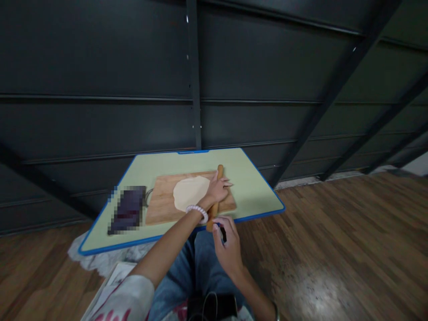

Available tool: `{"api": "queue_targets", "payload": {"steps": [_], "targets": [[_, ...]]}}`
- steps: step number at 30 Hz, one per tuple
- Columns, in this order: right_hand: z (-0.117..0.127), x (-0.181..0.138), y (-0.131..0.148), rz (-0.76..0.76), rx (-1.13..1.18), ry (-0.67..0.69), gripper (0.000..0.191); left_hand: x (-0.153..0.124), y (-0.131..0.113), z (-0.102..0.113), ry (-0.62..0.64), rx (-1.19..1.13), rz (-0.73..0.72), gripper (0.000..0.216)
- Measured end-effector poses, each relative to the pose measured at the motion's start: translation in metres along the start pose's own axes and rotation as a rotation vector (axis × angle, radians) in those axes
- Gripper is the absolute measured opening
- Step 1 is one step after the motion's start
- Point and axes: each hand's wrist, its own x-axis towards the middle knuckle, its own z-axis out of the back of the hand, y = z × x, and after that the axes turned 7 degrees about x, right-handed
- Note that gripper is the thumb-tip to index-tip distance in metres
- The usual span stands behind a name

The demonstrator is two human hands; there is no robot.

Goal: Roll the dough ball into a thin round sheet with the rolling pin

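Observation:
A wooden rolling pin (220, 170) lies at a slant across the right part of a wooden cutting board (160, 209). To its left, a flat, pale sheet of dough (189, 192) with an uneven edge rests on the board. My left hand (218, 189), with a beaded band on its wrist, is laid over the pin's upper half, thumb on one side and fingers reaching past the other. At the pin's near end, by the table's front edge, my right hand (230, 243) has curled fingers touching the tip. My left forearm passes over the dough's near edge.
The board lies on a pale green folding table (254, 187) with a blue rim. A dark, pixelated item (129, 209) is on its left, beside the board's metal handle (149, 196). Behind stands a dark panelled wall (250, 120). My legs (203, 254) are under the front edge.

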Motion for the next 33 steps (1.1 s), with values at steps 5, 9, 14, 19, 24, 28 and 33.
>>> {"api": "queue_targets", "payload": {"steps": [5, 9, 14, 19, 24, 28, 33], "targets": [[0.011, 0.000, -0.004, -0.008, -0.040, -0.047, 0.016, 0.008, -0.007, -0.008, 0.027, 0.085, 0.008, 0.043], [0.015, -0.004, -0.010, -0.070, -0.055, -0.074, 0.015, 0.007, -0.003, -0.007, -0.030, 0.019, 0.056, 0.043], [0.010, -0.011, -0.020, -0.262, 0.082, -0.014, 0.020, 0.000, 0.001, -0.006, -0.130, -0.089, 0.099, 0.053], [-0.001, -0.010, -0.017, -0.662, 0.528, 0.167, 0.045, -0.004, 0.001, -0.006, -0.200, -0.193, 0.071, 0.062], [-0.014, -0.002, -0.003, -0.943, 1.055, 0.232, 0.058, -0.013, -0.001, -0.003, -0.279, -0.244, 0.097, 0.059], [-0.030, -0.005, 0.009, -0.892, 0.993, 0.115, 0.056, -0.028, 0.006, 0.011, -0.276, -0.246, 0.090, 0.058], [-0.055, -0.010, 0.024, -0.901, 1.098, 0.174, 0.051, -0.043, 0.031, 0.028, -0.289, -0.173, 0.124, 0.056]]}}
